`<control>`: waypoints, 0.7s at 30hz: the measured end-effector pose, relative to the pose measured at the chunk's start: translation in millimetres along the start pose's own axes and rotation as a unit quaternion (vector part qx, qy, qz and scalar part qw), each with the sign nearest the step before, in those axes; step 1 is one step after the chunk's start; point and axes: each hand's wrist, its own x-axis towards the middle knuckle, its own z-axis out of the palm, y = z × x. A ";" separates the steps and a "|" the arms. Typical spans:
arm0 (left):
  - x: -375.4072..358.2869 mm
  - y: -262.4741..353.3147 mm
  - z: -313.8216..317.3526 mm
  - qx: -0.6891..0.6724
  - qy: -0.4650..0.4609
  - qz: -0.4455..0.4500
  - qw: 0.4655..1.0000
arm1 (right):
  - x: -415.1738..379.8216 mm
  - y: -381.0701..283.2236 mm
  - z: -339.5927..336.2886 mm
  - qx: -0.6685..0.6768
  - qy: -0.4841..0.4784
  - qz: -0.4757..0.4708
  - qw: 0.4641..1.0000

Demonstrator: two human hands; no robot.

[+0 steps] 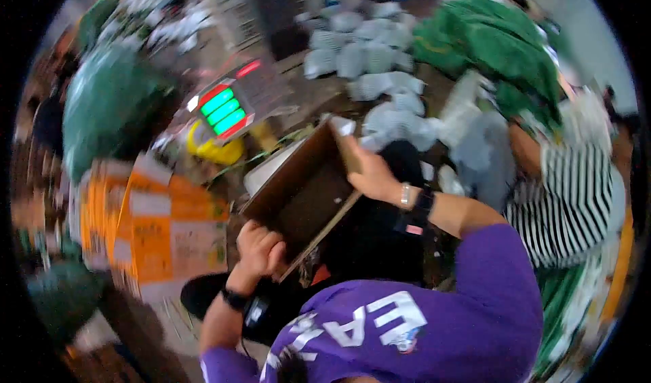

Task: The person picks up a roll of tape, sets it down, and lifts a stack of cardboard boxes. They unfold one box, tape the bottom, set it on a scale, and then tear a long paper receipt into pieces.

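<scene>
An open cardboard box (296,196) is tilted in front of me, its brown inside facing up and a small pale speck in it. My left hand (261,249) is closed on the box's near left end, fingers curled over the edge. At the far right end, my right hand (372,170) grips the wall, with its thumb side at the rim. The fingertips of the right hand are partly hidden behind the cardboard. Just beyond the box stands a digital scale display (224,111) with glowing green digits, too blurred to read.
Orange and white flattened cartons (152,227) are stacked at left, below a green plastic sack (105,105). A yellow object (218,149) lies by the display. Several grey-white bundles (369,50) lie ahead. Right are a green sack (481,40) and a person in a striped top (566,200).
</scene>
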 end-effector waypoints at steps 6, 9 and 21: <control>24.5 -5.8 35.4 0.010 -0.072 -0.036 0.997 | 47.3 -19.2 -1.4 -0.211 -0.268 -0.082 0.936; 45.0 -10.2 53.8 0.071 -0.305 -0.126 0.941 | 48.9 -11.8 42.4 -0.479 -0.490 -0.246 0.686; 18.2 -44.3 -32.8 -0.359 -0.174 -0.449 0.800 | 76.2 -35.0 46.0 -0.378 -0.422 -0.234 0.790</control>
